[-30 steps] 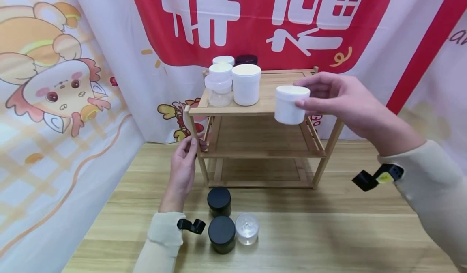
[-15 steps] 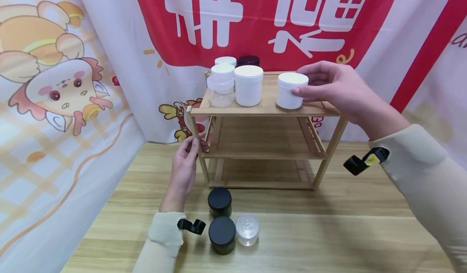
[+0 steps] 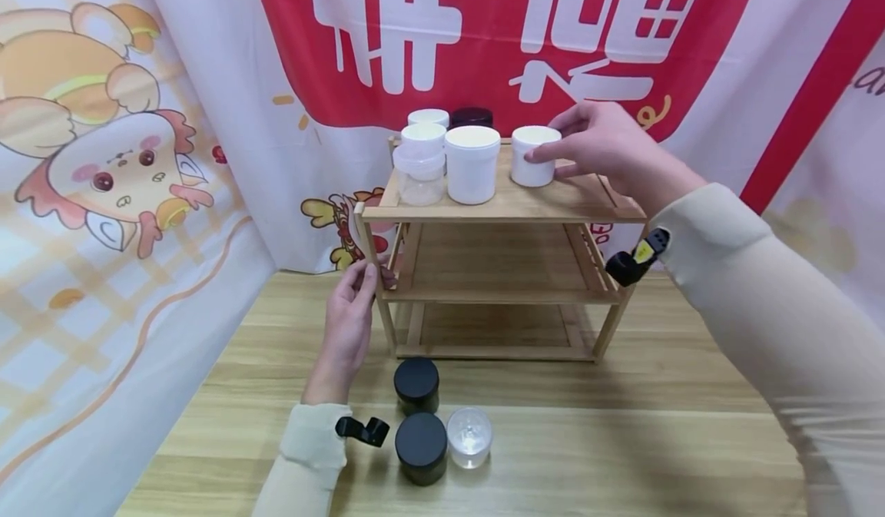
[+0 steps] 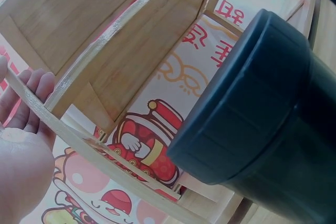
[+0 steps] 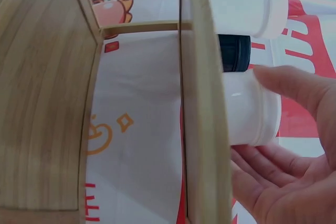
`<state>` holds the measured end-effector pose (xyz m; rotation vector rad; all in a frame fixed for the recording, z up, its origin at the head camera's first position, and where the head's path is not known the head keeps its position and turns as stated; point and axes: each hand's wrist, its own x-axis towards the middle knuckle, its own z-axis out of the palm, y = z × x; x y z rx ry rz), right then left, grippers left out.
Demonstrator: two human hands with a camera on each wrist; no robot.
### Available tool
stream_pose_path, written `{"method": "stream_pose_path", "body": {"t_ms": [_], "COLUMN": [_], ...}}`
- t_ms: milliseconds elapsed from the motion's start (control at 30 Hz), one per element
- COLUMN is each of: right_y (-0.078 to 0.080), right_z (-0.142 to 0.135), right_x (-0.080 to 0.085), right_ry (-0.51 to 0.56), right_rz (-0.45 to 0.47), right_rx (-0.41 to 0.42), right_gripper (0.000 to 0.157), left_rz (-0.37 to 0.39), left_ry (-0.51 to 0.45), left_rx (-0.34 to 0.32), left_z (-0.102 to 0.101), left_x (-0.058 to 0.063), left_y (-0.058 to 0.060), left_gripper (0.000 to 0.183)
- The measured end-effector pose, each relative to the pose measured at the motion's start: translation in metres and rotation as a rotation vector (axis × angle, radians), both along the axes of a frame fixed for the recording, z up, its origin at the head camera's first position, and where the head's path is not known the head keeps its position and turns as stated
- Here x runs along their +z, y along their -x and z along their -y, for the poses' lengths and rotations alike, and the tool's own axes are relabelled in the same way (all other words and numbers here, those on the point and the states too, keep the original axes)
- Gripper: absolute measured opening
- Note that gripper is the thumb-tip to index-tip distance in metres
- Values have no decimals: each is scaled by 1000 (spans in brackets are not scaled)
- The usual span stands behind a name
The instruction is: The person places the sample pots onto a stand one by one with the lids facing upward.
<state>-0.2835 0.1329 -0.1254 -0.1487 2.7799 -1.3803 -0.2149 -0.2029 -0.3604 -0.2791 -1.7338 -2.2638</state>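
Note:
My right hand (image 3: 615, 148) holds a small white lidded jar (image 3: 527, 160) between thumb and fingers, upright at the top shelf (image 3: 574, 202) of a wooden rack. In the right wrist view the shelf edge hides the jar's base, so I cannot tell whether it touches the wood. Just left of it stands a taller white jar (image 3: 472, 167). Beside that are a clear jar (image 3: 419, 179), two more white-lidded jars (image 3: 429, 117) and a dark-lidded jar (image 3: 472, 117) behind. My left hand (image 3: 348, 313) grips the rack's left front post (image 4: 79, 140).
On the table (image 3: 622, 440), before the rack, stand two black jars (image 3: 421, 444) and a clear jar (image 3: 470, 434). A middle shelf (image 3: 491, 260) and a bottom shelf (image 3: 494, 329) lie below the top one. A printed cloth (image 3: 207, 217) hangs behind and at the left.
My right hand has carried the small white jar from in front of the rack back over the top shelf and leftward, closer to the taller white jar. The left hand stays on the post.

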Motion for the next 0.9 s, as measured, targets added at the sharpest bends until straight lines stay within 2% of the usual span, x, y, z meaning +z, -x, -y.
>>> {"method": "stream_pose_path", "body": {"t_ms": [167,333,500,667,900], "right_y": [8,20,29,37,46], "right_z": [13,16,20,27,31], "right_x": [8,11,13,16,16], "right_ry": [-11,6,13,5,-3], "right_rz": [31,93,121,126,140], "right_rx": [-26,-36,-49,-74,-101], "right_gripper": [83,81,72,60,62], "left_rz": [3,36,31,23,28], "left_ry": [4,3,3,8,3], "left_rx": [2,3,16,12,10], "left_z": [1,2,3,4,3], "left_x": [3,0,-1,-1,-2], "left_y": [1,0,1,0,0], "left_gripper": [29,43,51,43,33]}}
